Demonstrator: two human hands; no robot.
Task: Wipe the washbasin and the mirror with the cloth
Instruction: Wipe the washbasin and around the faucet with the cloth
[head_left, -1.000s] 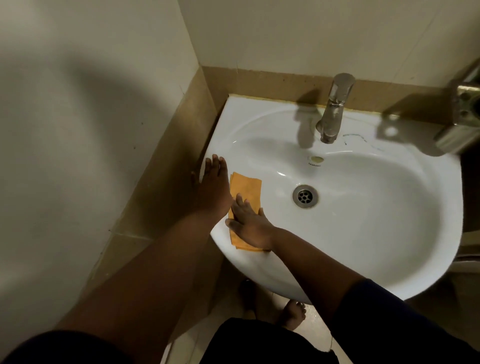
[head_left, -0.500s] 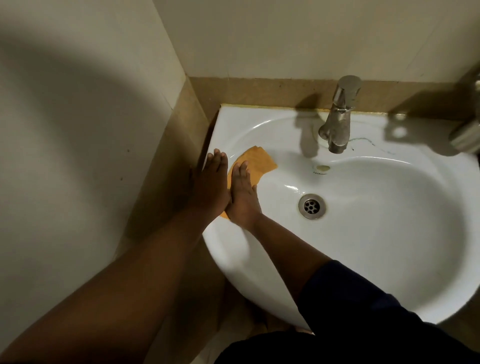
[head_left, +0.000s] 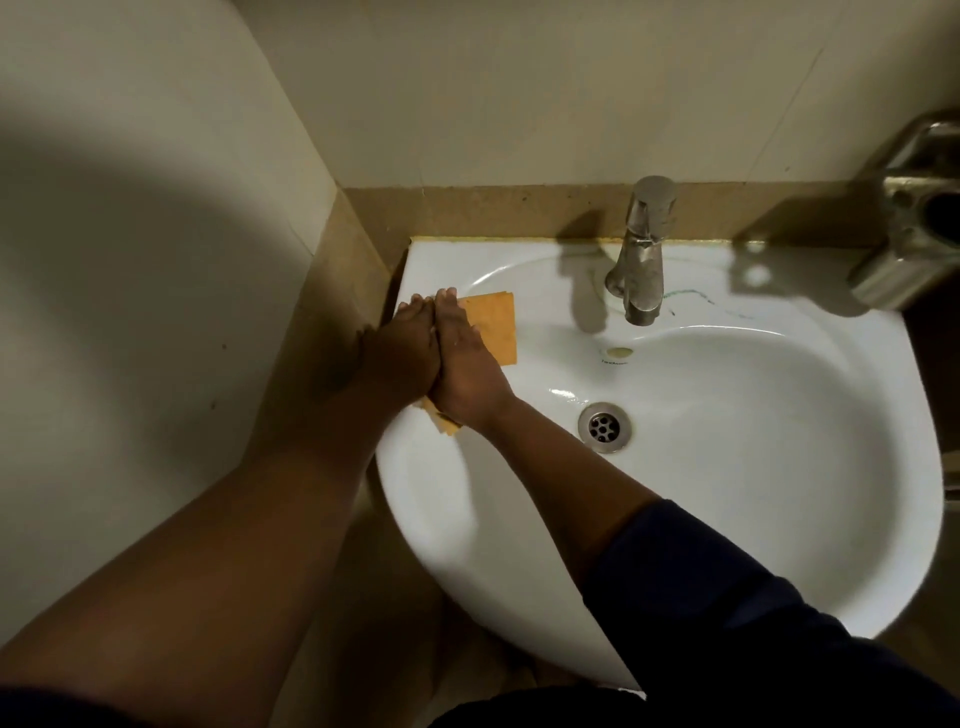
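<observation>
The white washbasin (head_left: 737, 483) fills the right half of the head view. A folded orange cloth (head_left: 496, 325) lies flat on its left rim near the back corner. My right hand (head_left: 465, 364) presses flat on the cloth, fingers pointing to the back wall; cloth shows past the fingers and under the wrist. My left hand (head_left: 402, 345) lies flat on the rim edge right beside it, touching it, with nothing in it. The mirror is out of view.
A steel tap (head_left: 641, 260) stands at the back middle of the basin, above the drain (head_left: 604, 427). A metal wall fitting (head_left: 914, 223) juts out at the far right. Tiled walls close in at the left and back.
My right hand has slid the cloth along the left rim from the front part toward the back corner. My left hand has moved back along the edge with it.
</observation>
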